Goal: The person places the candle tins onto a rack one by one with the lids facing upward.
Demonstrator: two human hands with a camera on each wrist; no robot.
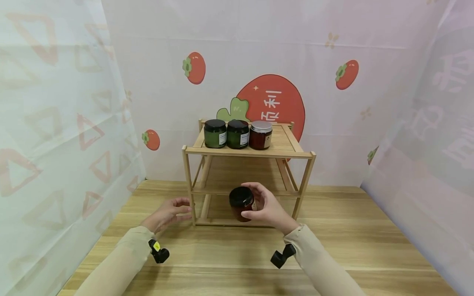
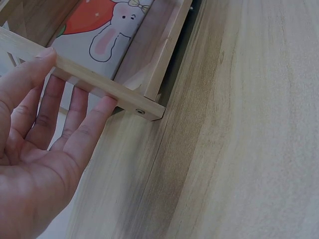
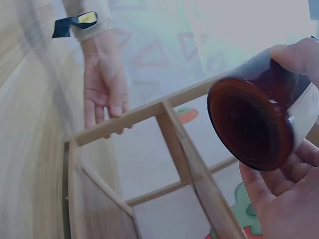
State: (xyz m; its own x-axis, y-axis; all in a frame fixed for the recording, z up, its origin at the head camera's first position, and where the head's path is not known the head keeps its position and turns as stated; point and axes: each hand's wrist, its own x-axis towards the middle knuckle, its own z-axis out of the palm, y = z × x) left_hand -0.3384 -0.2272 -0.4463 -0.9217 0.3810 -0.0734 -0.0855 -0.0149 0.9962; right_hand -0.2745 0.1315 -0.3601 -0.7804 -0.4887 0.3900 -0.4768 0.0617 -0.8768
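A brown jar with a black lid (image 1: pixel 241 198) is gripped by my right hand (image 1: pixel 267 209), which holds it in front of the lower part of a wooden rack (image 1: pixel 249 153). Its round base (image 3: pixel 244 124) faces the right wrist camera. My left hand (image 1: pixel 171 213) holds the rack's front left post (image 2: pixel 82 73), thumb on one side and fingertips on the other. On the top shelf stand a green jar with a black lid (image 1: pixel 215 135), a second such green jar (image 1: pixel 238 135) and a brown jar with a silver lid (image 1: pixel 261 136), side by side along the front.
The rack stands on a wood-grain table (image 1: pixel 222 259) with a middle and a bottom level under the top. Behind it hangs a pale printed backdrop (image 1: pixel 163 98), with a fabric side wall (image 1: pixel 63 115) on the left and another (image 1: pixel 426 131) on the right.
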